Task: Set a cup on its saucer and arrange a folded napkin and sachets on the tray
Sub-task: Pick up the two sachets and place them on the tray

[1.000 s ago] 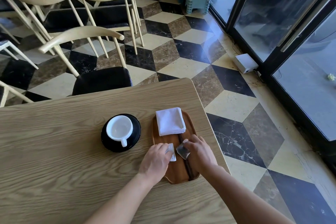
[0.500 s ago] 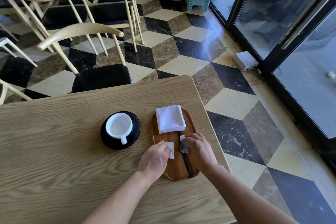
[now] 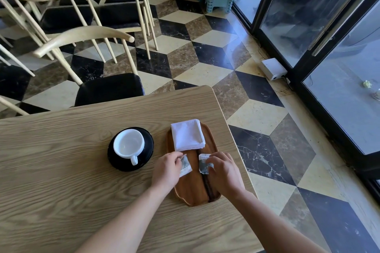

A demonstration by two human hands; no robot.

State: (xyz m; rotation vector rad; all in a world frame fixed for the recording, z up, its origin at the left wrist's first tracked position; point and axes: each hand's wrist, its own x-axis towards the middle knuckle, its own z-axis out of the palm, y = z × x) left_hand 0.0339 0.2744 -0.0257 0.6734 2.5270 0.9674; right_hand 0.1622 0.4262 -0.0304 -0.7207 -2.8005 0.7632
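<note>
The left hand [image 3: 167, 169] and right hand [image 3: 223, 170] both sit over the middle of the wooden tray [image 3: 192, 191], which lies lengthwise near the table's [image 3: 61, 181] right edge. Each hand pinches 1 sachet. The left sachet [image 3: 185, 165] pokes out from the left fingertips at a tilt, its lower end close to the tray surface; whether it touches the wood cannot be told. The right sachet [image 3: 203, 163] stands just beside it, held between thumb and forefinger over the dark streak that runs along the tray. The 2 sachets are near each other but apart.

The folded napkin [image 3: 187, 135] lies at the tray's far end, just beyond both hands, its far corner overhanging the rim toward the table's far right corner. The cup [image 3: 128, 146] stands on the saucer [image 3: 148, 144] to the left of the tray, nearer the table's middle, handle pointing toward the near edge.

The tray is a long rounded oval of warm brown wood with a smooth sheen. The napkin is white cloth or paper in a square stack of layered folds. The sachets are small flat packets, pale and silvery with grey print. The cup is glossy white and empty, the saucer glossy black and round. The table is pale oak with strong grain.

Both hands are curled, fingertips closed on their sachets, the other fingers loosely bent.
</note>
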